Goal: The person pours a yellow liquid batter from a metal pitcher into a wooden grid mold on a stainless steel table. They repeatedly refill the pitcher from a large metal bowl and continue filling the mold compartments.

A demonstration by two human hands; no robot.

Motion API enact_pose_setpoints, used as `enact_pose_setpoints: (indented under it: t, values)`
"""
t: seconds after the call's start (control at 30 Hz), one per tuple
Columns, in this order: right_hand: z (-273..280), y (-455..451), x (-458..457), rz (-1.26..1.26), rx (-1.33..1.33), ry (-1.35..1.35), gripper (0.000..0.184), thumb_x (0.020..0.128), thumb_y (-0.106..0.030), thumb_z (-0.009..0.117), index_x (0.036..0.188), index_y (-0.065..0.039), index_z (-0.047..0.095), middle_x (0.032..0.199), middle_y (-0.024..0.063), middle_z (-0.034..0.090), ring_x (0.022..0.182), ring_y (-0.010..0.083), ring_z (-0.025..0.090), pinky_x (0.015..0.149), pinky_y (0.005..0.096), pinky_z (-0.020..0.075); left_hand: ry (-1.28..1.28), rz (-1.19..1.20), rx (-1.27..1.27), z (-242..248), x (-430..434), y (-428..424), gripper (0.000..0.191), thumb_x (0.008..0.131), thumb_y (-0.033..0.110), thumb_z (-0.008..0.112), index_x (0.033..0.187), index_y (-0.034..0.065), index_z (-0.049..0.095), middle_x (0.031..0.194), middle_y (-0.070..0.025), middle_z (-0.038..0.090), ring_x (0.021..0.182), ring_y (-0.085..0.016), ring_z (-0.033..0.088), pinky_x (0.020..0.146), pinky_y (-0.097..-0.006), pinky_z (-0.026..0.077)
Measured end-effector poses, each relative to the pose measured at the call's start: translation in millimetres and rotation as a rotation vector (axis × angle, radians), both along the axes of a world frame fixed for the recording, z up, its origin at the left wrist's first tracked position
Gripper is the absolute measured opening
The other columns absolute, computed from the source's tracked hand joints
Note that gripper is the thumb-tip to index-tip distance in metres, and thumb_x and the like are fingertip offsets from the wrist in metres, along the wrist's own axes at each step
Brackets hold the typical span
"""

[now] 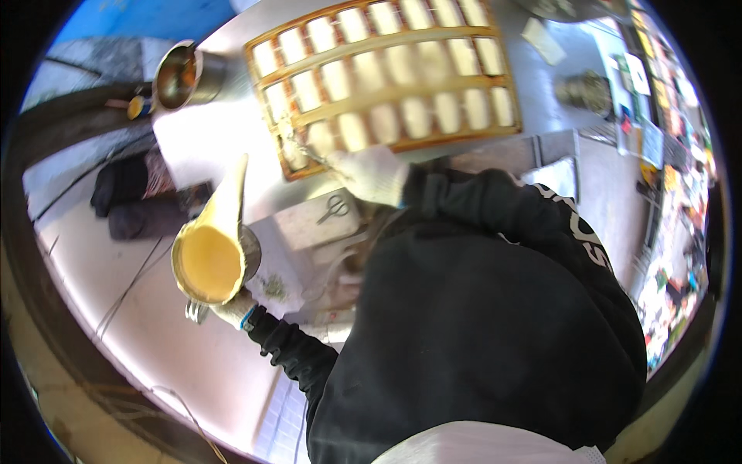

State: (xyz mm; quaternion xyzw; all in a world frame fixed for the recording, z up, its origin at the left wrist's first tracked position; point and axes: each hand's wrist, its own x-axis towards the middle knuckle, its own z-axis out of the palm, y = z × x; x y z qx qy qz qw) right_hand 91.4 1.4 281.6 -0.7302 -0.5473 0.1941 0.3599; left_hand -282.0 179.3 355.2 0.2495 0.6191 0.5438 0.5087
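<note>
My left hand [235, 308], in a pale knit glove, holds a metal pitcher [253, 255] of yellow batter [210, 261] out to the left. A batter-coated spatula or ladle stands in it, its pale end pointing up. My right hand [371, 174], also gloved, grips a thin metal tool [307, 149] whose far end is over the lower left corner of a mold tray [269, 124]. The tray has three rows of rectangular cavities with pale filling [351, 132]; several in the middle look blurred. What the tool's tip touches cannot be told.
Behind the tray's left side stands a metal pot [217, 75] with dark contents. Scissors [334, 209] lie on a pale box [295, 223] below the tray. A metal container [585, 94] is at the right. Dark bundled items [139, 217] sit left, near a hanging cable [127, 284].
</note>
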Motion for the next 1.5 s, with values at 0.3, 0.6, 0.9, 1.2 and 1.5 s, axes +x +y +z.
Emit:
enact_pose_setpoints:
  t: [0.3, 0.6, 0.9, 1.2, 1.5]
  values:
    - [46, -107, 99, -0.349, -0.046, -0.070, 0.024, 0.106, -0.033, 0.063, 0.112, -0.010, 0.063, 0.075, 0.0153, 0.068, 0.069, 0.0395, 0.070, 0.060, 0.0503, 0.0549, -0.224, -0.295, -0.151, -39, 157, -3, 0.065, 0.105, 0.044, 0.059, 0.156, 0.0055, 0.046, 0.152, -0.0181, 0.058, 0.142, -0.037, 0.055, 0.119, -0.0607, 0.045]
    - [73, -177, 172, -0.427, -0.203, -0.199, 0.019, 0.105, -0.028, 0.061, 0.105, -0.009, 0.063, 0.075, 0.0145, 0.068, 0.072, 0.0381, 0.071, 0.062, 0.0495, 0.0557, -0.200, -0.723, -0.014, -56, 322, -34, 0.046, 0.109, 0.041, 0.060, 0.141, 0.0083, 0.062, 0.139, -0.0069, 0.069, 0.129, -0.024, 0.065, 0.107, -0.0433, 0.055]
    - [16, -222, 222, -0.408, -0.348, -0.178, 0.013, 0.102, -0.020, 0.059, 0.103, -0.006, 0.061, 0.078, 0.0161, 0.070, 0.074, 0.0399, 0.073, 0.059, 0.0498, 0.0555, -0.161, -0.808, 0.031, -70, 387, -55, 0.040, 0.108, 0.032, 0.064, 0.139, 0.0075, 0.062, 0.135, -0.0090, 0.071, 0.128, -0.024, 0.066, 0.109, -0.0419, 0.053]
    - [-14, -243, 243, -0.416, -0.350, -0.182, 0.024, 0.108, -0.029, 0.056, 0.106, -0.006, 0.063, 0.077, 0.0155, 0.069, 0.071, 0.0393, 0.071, 0.059, 0.0494, 0.0548, -0.116, -0.718, -0.019, -46, 368, -60, 0.037, 0.108, 0.033, 0.059, 0.133, 0.0067, 0.064, 0.135, -0.0077, 0.068, 0.128, -0.021, 0.063, 0.111, -0.0406, 0.050]
    - [91, -173, 215, -0.184, 0.129, 0.997, 0.019, 0.110, -0.021, 0.064, 0.111, -0.003, 0.066, 0.077, 0.0017, 0.069, 0.057, 0.0087, 0.061, 0.054, 0.0264, 0.0512, -0.294, -0.729, -0.107, -33, 381, -74, 0.040, 0.107, 0.036, 0.061, 0.134, 0.0071, 0.067, 0.138, -0.0066, 0.068, 0.129, -0.021, 0.064, 0.108, -0.0421, 0.055]
